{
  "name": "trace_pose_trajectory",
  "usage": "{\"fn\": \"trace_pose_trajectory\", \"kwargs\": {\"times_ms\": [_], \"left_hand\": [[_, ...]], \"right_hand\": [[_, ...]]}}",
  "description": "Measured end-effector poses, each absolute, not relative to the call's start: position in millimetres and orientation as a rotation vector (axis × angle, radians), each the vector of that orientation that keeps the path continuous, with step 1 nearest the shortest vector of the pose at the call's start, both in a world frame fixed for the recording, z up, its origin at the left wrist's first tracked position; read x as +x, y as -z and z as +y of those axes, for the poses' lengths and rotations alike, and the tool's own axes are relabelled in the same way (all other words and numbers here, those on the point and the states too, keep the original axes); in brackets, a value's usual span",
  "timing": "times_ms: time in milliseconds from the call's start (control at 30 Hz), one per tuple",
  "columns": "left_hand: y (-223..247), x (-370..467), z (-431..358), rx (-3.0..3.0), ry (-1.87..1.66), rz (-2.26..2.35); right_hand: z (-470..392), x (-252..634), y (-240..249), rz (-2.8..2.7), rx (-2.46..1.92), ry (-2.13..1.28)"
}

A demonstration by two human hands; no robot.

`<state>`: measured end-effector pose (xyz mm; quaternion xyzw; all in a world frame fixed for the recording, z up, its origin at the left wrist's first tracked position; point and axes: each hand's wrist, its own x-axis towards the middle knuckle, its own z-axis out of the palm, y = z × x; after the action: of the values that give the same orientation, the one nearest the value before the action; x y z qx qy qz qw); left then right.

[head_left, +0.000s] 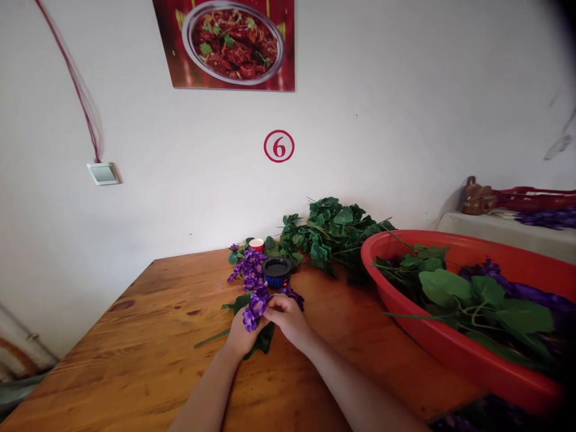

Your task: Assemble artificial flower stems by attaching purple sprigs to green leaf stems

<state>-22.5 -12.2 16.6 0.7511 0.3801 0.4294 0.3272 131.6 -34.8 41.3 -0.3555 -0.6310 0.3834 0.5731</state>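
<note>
Head view: left hand (240, 336) and right hand (288, 317) pinch a purple artificial flower sprig (255, 307) between fingertips, steadying it above the wooden table (148, 336).

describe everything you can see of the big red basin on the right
The red basin is a wide, shallow tub, seemingly smooth plastic, with a rounded rim. It sits upright on the right side of the wooden table, its far end cut off by the picture's edge. It holds broad green leaves on thin stems and purple flowers. Neither hand touches it.
</note>
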Motion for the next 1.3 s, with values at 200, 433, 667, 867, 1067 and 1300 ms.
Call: {"fn": "trace_pose_trajectory", "kwargs": {"times_ms": [200, 433, 667, 867, 1067, 1300], "left_hand": [[-21, -19, -15, 1.91, -1.169, 1.03], [-28, -21, -18, 2.194, -1.122, 1.059], [-27, -19, -19, 2.319, -0.982, 1.22], [-19, -21, -16, 2.262, -1.047, 1.099], [-20, -19, -15, 2.334, -1.066, 1.07], [-22, -18, -17, 2.414, -0.997, 1.223]], "right_hand": [[-31, 126, -42, -1.279, -0.719, -1.13], [-35, 131, -44, -1.193, -0.823, -1.075], [-29, 132, -49, -0.93, -0.68, -1.303], [-27, 127, -40, -1.136, -0.858, -1.224], [-27, 130, -36, -1.534, -1.032, -0.696], [-30, 132, -37, -1.708, -1.099, -0.362]]}}
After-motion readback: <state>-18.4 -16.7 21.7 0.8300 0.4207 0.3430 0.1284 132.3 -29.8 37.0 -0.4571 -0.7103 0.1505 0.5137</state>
